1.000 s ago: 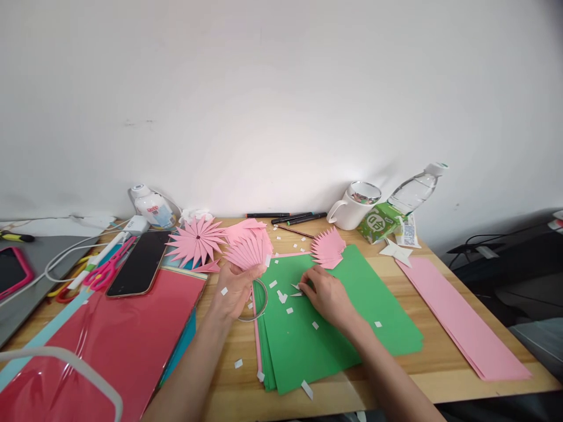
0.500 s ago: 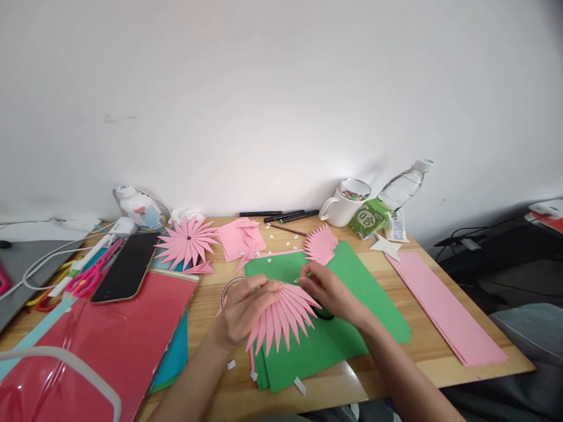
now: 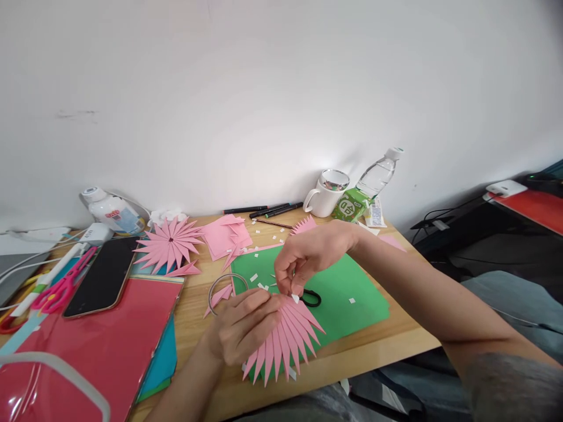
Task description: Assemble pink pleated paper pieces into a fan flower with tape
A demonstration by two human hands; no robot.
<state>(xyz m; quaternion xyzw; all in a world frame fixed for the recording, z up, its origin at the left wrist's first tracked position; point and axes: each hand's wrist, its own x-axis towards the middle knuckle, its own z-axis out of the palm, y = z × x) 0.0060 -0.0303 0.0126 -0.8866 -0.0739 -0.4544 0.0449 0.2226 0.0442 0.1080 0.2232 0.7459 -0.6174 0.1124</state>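
My left hand [image 3: 246, 325] is closed on the upper left part of a pink folded-paper fan [image 3: 285, 340], whose pointed tips spread toward me. Above the fan's upper right edge, my right hand [image 3: 303, 264] pinches a small white piece of paper or tape [image 3: 295, 298]. Black scissor handles [image 3: 312, 298] show just behind it; the blades are mostly hidden by the hand. Under the fan lie green paper sheets [image 3: 352, 310]. A silver tape roll or ring [image 3: 215, 293] stands by my left hand, beside a small pink folded piece [image 3: 220, 298].
A finished-looking pink paper rosette [image 3: 170, 240] and pink squares [image 3: 215, 237] lie at the back left. Pens [image 3: 281, 210], a white mug [image 3: 328, 196], a green carton [image 3: 349, 204] and a bottle [image 3: 378, 176] line the wall. A phone [image 3: 103, 275] and pink scissors [image 3: 65, 284] sit left of a red packet [image 3: 97, 340].
My right hand has come over the fan's upper edge and now pinches a white bit. The fan and my left hand sit slightly lower. The whole view has shifted.
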